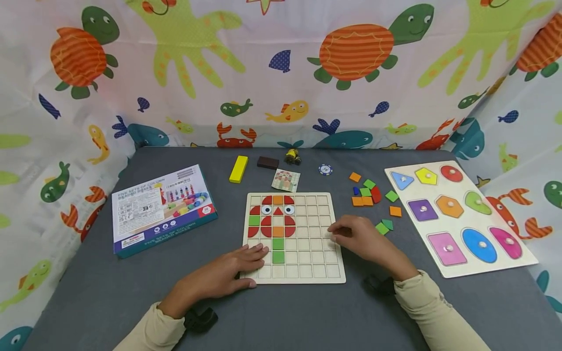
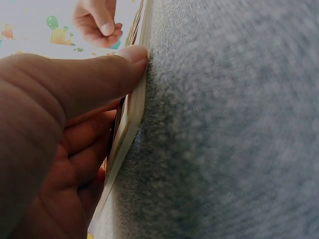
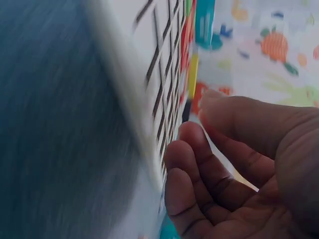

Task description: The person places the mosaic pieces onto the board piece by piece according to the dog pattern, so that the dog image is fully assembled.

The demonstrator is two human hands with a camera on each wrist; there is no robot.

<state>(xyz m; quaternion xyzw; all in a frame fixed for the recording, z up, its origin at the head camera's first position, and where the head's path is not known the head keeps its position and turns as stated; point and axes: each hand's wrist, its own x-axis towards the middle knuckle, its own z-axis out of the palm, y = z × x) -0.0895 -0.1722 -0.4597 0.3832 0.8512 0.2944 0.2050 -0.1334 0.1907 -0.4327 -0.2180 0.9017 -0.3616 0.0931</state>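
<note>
fingers (image 1: 252, 253) of the left hand (image 1: 224, 275) lie flat and relaxed on the lower left corner of the grid board (image 1: 307, 253), thumb pressed along its near edge per the left wrist view, holding nothing. right hand (image 1: 364, 239) rests at the board's right edge, fingers loosely curled toward the palm; the right wrist view is blurred and shows no piece between them, so nothing gripped as far as can be told. grid board lies flat in the middle of the grey counter (image 1: 101, 292), near the front. its upper left cells carry a partial picture: red quarter-round pieces (image 1: 255, 210), two eye pieces (image 1: 267, 209), orange squares (image 1: 278, 199), green squares (image 1: 278, 250) stacked down the middle column. rest of the cells bare wood. loose tiles (image 1: 366, 195), orange, green and one red, scattered just right of the board's top corner, a few green ones close to the right hand. pattern card (image 1: 286, 180) just above the board. further back a yellow block (image 1: 238, 169), dark brown block (image 1: 268, 162), small yellow-black toy (image 1: 291, 156), blue-white chip (image 1: 325, 169). shape peg puzzle (image 1: 395, 168) on the far right with coloured shapes seated in it. toy box (image 1: 162, 209) on the left, lying flat, angled. sea-animal curtain (image 1: 281, 73) behind and at both sides. cream sleeves (image 1: 432, 307) on both arms.
</note>
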